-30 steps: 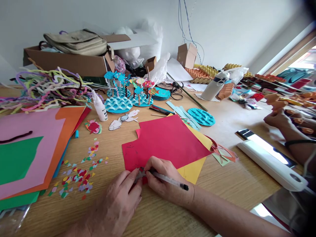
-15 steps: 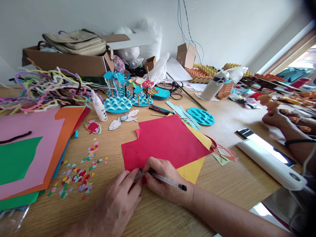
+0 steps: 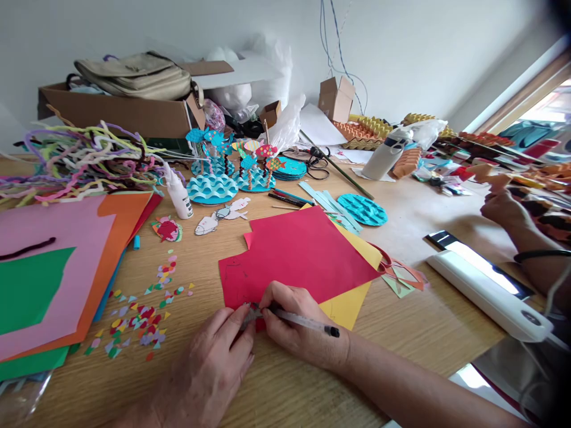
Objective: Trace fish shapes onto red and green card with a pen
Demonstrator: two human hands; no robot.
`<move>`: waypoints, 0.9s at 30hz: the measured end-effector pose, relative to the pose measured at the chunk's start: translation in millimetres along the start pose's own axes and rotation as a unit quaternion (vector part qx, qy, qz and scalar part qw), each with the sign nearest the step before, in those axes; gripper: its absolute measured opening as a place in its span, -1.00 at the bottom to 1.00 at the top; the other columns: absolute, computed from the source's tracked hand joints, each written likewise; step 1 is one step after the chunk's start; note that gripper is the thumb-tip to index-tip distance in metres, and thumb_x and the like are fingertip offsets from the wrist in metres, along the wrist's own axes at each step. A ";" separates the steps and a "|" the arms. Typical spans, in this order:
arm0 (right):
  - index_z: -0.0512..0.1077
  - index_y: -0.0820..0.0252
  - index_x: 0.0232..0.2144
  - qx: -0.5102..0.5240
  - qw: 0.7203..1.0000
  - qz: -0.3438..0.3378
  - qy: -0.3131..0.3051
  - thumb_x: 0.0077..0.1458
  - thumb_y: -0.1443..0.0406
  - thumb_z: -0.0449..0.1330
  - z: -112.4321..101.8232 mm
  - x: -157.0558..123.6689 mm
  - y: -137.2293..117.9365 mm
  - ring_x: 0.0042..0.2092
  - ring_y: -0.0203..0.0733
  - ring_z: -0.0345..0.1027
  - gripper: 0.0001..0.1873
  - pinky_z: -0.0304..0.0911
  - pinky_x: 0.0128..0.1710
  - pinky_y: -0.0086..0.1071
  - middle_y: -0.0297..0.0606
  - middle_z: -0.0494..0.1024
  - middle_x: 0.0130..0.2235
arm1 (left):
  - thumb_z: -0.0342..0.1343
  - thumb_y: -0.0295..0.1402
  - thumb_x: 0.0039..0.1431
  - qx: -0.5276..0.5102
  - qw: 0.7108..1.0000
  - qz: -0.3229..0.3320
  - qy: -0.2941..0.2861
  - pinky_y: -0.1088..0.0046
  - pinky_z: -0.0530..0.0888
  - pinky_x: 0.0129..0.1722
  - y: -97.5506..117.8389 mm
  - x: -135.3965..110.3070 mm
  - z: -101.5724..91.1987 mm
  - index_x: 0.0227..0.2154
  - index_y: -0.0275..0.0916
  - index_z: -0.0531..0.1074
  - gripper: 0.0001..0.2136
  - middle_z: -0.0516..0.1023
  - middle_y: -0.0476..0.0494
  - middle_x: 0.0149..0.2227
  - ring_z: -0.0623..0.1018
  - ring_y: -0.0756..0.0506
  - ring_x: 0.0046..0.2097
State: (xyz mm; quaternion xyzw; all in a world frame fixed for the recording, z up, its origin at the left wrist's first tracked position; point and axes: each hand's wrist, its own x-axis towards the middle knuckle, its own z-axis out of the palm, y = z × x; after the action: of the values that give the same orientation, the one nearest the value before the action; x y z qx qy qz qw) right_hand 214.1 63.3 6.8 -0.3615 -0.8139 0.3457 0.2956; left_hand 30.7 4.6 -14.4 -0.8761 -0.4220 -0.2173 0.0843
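My right hand grips a clear pen with a black cap, its tip at the near edge of a red paper sheet. My left hand lies beside it, fingers pressing a small grey piece down on that red edge. A yellow sheet lies under the red one. Both hands rest on the wooden table.
Pink, orange and green sheets lie at left, confetti scraps beside them. A glue bottle, blue wave discs with paper fish, a cardboard box and pipe cleaners stand behind. Another person's hand works at right, near a white device.
My hands stay almost still at the red sheet's edge. The other person's hand at right has lifted slightly and moved its orange piece.
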 end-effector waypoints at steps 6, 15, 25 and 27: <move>0.21 0.13 -0.46 -0.018 1.000 -0.006 -0.009 -0.06 0.44 0.01 0.8 0.7 -0.1 -0.53 -0.34 0.15 -0.88 0.08 -0.50 -0.51 -0.42 0.31 -0.54 | -0.18 -0.52 0.25 -0.007 1.000 -0.002 -0.007 0.33 0.53 -0.15 -0.6 -1.8 1.2 -0.14 -0.28 0.45 -0.70 0.51 -0.20 -0.08 0.49 -0.14 -0.10; 0.23 0.14 -0.45 -0.006 0.999 -0.010 -0.032 -0.06 0.43 0.02 0.9 -0.8 -0.3 -0.54 -0.35 0.13 -0.90 0.06 -0.52 -0.51 -0.42 0.30 -0.54 | -0.23 -0.53 0.28 -0.016 1.000 -0.021 0.017 0.33 0.51 -0.12 2.9 -2.0 4.0 -0.15 -0.28 0.45 -0.67 0.50 -0.18 -0.09 0.48 -0.13 -0.09; 0.23 0.15 -0.47 0.007 0.999 0.007 -0.030 -0.08 0.45 0.03 0.1 0.5 -0.1 -0.54 -0.37 0.11 -0.88 0.04 -0.52 -0.53 -0.44 0.30 -0.55 | -0.26 -0.48 0.32 0.009 1.000 0.000 0.011 0.34 0.55 -0.19 2.1 0.8 0.2 -0.17 -0.31 0.48 -0.64 0.54 -0.19 -0.12 0.51 -0.14 -0.13; 0.23 0.15 -0.47 0.014 0.999 0.011 -0.033 -0.09 0.47 0.02 -0.8 1.3 -1.5 -0.54 -0.37 0.10 -0.87 0.04 -0.52 -0.54 -0.44 0.29 -0.55 | -0.27 -0.48 0.33 0.013 1.000 0.003 0.012 0.34 0.56 -0.22 2.3 1.2 0.1 -0.18 -0.32 0.49 -0.63 0.55 -0.20 -0.12 0.52 -0.14 -0.14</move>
State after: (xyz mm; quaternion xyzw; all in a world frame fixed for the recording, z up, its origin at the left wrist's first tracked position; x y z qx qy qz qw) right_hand 213.3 63.9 8.8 -0.3543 -0.8146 0.3717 0.2696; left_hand 33.1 4.1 -13.8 -0.8736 -0.4212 -0.2219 0.1010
